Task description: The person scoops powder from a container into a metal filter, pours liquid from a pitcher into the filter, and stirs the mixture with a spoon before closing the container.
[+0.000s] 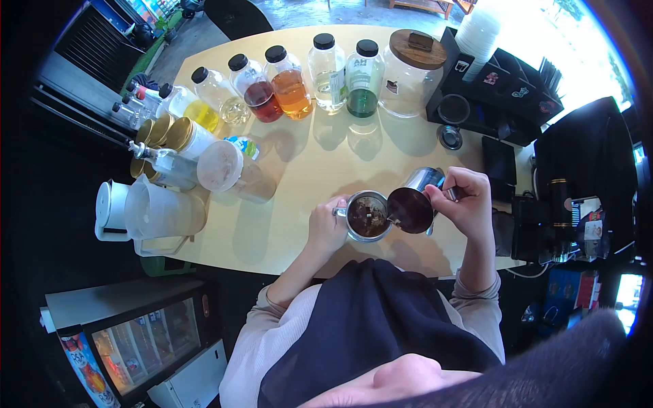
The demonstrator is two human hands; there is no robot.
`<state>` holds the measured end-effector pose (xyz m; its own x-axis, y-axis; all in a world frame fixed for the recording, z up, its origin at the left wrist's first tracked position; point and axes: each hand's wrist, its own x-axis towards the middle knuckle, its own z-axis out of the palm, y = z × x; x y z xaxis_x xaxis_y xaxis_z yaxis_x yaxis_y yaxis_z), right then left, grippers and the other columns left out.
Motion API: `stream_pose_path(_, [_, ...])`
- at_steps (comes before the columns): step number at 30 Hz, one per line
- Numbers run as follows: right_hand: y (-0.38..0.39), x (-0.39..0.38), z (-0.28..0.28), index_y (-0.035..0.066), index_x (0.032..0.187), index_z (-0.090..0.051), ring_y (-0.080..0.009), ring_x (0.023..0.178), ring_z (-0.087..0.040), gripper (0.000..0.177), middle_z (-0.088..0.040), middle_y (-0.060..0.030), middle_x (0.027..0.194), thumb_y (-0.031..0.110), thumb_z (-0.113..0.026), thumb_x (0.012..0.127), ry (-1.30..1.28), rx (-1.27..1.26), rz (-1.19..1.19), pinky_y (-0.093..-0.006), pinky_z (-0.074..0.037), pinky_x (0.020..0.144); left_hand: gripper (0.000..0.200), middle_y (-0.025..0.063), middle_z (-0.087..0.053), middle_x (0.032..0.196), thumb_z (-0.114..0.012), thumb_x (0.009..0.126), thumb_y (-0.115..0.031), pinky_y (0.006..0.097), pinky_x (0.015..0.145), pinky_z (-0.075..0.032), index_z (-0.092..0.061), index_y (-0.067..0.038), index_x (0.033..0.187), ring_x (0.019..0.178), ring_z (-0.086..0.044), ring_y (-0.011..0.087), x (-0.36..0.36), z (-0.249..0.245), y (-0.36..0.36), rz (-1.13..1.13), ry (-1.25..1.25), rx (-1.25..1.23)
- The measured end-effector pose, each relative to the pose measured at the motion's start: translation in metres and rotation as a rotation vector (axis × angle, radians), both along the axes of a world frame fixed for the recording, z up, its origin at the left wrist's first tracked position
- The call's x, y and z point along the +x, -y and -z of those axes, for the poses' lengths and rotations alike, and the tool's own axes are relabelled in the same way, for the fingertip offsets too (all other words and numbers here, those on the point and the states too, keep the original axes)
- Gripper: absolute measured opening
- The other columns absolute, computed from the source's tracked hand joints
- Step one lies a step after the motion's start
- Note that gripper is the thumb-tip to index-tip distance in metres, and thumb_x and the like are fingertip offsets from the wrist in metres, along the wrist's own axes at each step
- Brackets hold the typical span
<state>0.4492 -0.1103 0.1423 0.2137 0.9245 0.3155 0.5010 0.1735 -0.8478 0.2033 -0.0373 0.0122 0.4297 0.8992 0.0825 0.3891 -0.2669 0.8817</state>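
Risks slopping over the cup [354,232], gripped in closed left hand [326,228], by overtilting the pitcher [422,180] clenched in right hand [465,201].

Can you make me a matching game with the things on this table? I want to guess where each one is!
Things:
1. steel pitcher
2. steel cup
3. big jar
4. pale jug

Places or states:
a. under a wooden lid
b. gripped by the left hand
c. tilted in the right hand
d. near the left edge of the table

Pairs: 1-c, 2-b, 3-a, 4-d
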Motion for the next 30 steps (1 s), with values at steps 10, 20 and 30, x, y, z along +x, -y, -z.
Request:
stream_pose_path(10, [0.0005,-0.0043,-0.0067,0.001,0.06,-0.047,-0.0056,0.05,-0.036,0.036,-0.043,-0.0006,0.053,0.005,-0.081,0.072,0.052,0.015,-0.007,-0.0252,-0.024,0.045,0.05,0.0216,-0.071,0.089,-0.037,0.102,-0.036,0.0453,0.073,-0.054,-0.072,-0.001,0.1,0.083,-0.069,0.0415,0.0008,-0.0013,0.0006,-0.006,0.018,0.015])
stream_pose_path(20, [0.0011,-0.0025,-0.0048,0.001,0.06,-0.047,-0.0066,0.05,-0.037,0.036,-0.043,-0.0014,0.054,0.007,-0.081,0.07,0.088,0.031,0.015,-0.026,-0.025,0.046,0.049,0.0214,-0.071,0.089,-0.036,0.102,-0.034,0.0461,0.073,-0.054,-0.072,0.0,0.1,0.083,-0.068,0.0417,0.0007,0.0007,0.0001,0.0,0.009,0.024])
stream_pose_path(30, [-0.0019,0.0027,-0.0046,0.001,0.06,-0.046,-0.0064,0.05,-0.035,0.038,-0.043,-0.0012,0.053,0.008,-0.082,0.069,0.076,0.022,0.044,-0.0254,-0.024,0.046,0.05,0.0224,-0.07,0.089,-0.035,0.102,-0.034,0.0464,0.073,-0.053,-0.072,0.0,0.101,0.083,-0.068,0.0422,0.0003,-0.0001,0.0005,0.0,0.014,0.002])
